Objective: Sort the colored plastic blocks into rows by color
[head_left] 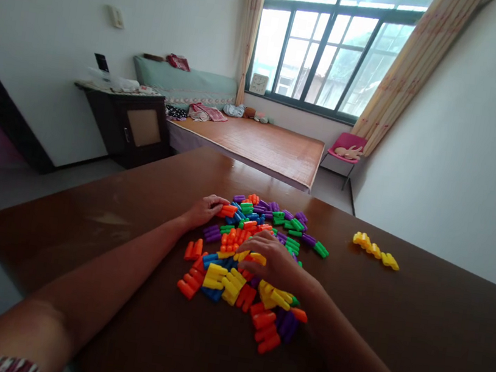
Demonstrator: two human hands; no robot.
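A pile of plastic building blocks in orange, yellow, purple, green and blue lies on the brown table [155,191]. At the pile's far left edge rests my left hand [206,211], fingers stretched out and touching an orange block [228,211]. My right hand [269,257] reaches over the middle of the pile, thumb and fingers closed around a yellow block [258,259]. Part of that block is hidden by the fingers. Nearer to me are more yellow blocks [215,276], a row of orange blocks [265,331] and a purple block [286,325].
On the table's right side lies a joined row of yellow blocks [375,249], apart from the pile. Beyond the table stand a bed [272,146], a dark cabinet [140,128] and a pink chair [348,146] with a soft toy. A window [327,49] is behind them.
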